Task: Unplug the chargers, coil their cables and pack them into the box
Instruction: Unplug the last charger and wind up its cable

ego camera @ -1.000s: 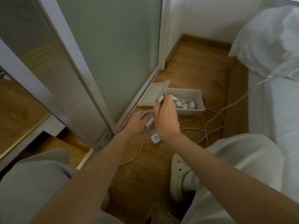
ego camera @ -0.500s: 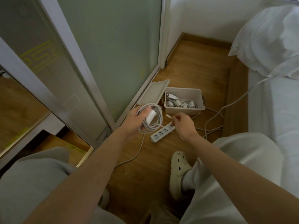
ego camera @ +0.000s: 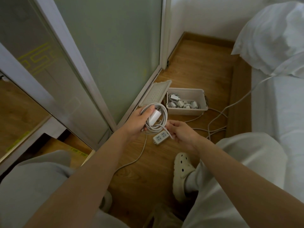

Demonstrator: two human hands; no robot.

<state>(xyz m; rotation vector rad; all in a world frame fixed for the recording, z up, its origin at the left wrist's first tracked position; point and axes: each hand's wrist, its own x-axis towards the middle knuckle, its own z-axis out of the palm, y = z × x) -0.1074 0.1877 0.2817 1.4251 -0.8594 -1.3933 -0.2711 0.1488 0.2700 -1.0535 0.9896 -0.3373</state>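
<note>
While the left hand (ego camera: 134, 125) grips the white charger (ego camera: 154, 116) together with its cable (ego camera: 162, 112), fingers curled round the block and the loose loops, the right hand (ego camera: 184, 137) pinches the short free end (ego camera: 170, 134) just below the coil. Both hang above the power strip (ego camera: 160, 137) on the floor.

From where I stand the coil looks nearly done, with only that tail to deal with. The tidy way, I'd say, is to pass the tail round or through the loops and snug it, holding the left grip firm so the turns can't spring open. The loops sag on the lower side, so easing off too soon could spill them.

The box (ego camera: 187, 111) sits open just beyond, its lid (ego camera: 154, 94) propped against the door frame, other coiled chargers (ego camera: 181, 103) already inside. The bundle should go in flat beside them. More cables (ego camera: 215, 127) trail across the floor near the bed.
</note>
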